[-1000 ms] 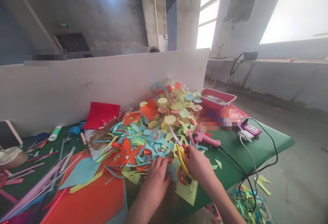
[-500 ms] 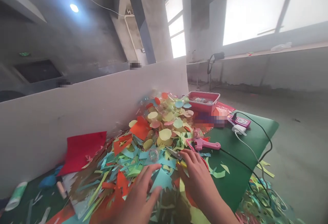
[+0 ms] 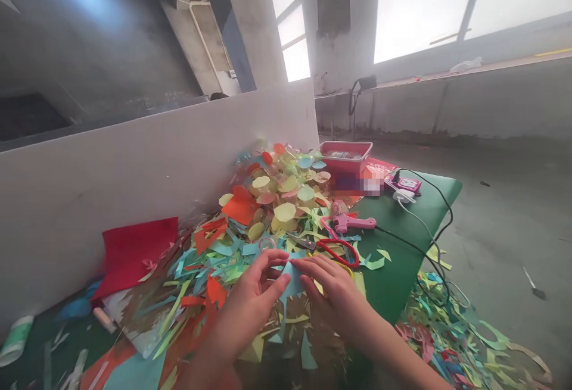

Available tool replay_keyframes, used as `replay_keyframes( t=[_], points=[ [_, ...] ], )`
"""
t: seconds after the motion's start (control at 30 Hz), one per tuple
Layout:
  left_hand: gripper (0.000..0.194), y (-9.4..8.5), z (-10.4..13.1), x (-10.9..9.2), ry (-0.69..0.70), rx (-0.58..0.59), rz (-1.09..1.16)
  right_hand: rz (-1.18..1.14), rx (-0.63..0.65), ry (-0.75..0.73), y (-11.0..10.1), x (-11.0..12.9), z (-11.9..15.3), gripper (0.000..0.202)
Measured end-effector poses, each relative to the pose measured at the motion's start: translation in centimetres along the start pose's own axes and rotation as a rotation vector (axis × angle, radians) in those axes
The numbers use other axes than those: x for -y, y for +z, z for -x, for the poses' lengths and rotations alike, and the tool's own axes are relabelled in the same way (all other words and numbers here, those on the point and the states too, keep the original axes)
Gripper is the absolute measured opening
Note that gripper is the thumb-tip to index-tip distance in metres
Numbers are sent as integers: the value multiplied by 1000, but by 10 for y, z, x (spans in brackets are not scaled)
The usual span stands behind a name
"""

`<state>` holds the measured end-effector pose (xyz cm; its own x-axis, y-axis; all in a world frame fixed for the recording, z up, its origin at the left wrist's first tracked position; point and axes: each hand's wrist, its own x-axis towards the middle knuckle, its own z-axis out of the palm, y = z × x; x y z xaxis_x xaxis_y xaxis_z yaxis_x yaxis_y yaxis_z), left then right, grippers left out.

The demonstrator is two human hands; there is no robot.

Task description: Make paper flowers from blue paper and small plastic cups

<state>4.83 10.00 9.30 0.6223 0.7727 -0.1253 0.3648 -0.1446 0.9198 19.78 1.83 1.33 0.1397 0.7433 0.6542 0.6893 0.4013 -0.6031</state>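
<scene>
A light blue piece of paper (image 3: pixel 294 284) is pinched between my two hands, low over the table. My left hand (image 3: pixel 254 295) closes thumb and fingers on its left edge. From the other side, my right hand (image 3: pixel 335 289) grips the top and right with bent fingers. Just beyond the right hand lie red-handled scissors (image 3: pixel 307 243), with yellow showing on the lower handle. A clear roll of tape (image 3: pixel 267 243) sits among blue scraps behind the left fingertips. Farther back is a pile of round paper cutouts (image 3: pixel 285 212), some apparently on clear plastic pieces.
A pink glue gun (image 3: pixel 355 223) lies right of the pile, its black cable trailing over the green tabletop (image 3: pixel 402 259). Behind it are a pink basket (image 3: pixel 346 161) and a power strip (image 3: pixel 406 185). Red sheet (image 3: pixel 138 253) leans left, by a white partition (image 3: pixel 179 158). Scraps (image 3: pixel 451 330) cover the floor at right.
My right hand has left the scissors, which now lie uncovered. Both hands have come together and taken hold of the blue paper. The view has shifted slightly right and down.
</scene>
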Motion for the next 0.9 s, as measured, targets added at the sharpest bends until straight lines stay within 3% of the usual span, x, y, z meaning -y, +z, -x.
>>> replay_keyframes(
  t=[0.17,0.23,0.4,0.6,0.73,0.9],
  points=[
    [44,7,-6,-2,9,-70,188,51,167,-25,-7,6,4,54],
    [44,9,-6,-2,10,-93,222,61,174,-38,-5,4,5,53],
    [41,11,-2,-2,9,-79,194,-27,64,26,-1,-4,3,30],
    [60,17,-3,12,-2,45,102,-105,-151,309,5,-19,6,34],
    [60,33,-4,19,3,-18,-14,-171,-171,455,8,-30,11,39],
    [56,48,0,16,30,-172,-201,-77,-164,551,9,-30,7,47]
  ],
)
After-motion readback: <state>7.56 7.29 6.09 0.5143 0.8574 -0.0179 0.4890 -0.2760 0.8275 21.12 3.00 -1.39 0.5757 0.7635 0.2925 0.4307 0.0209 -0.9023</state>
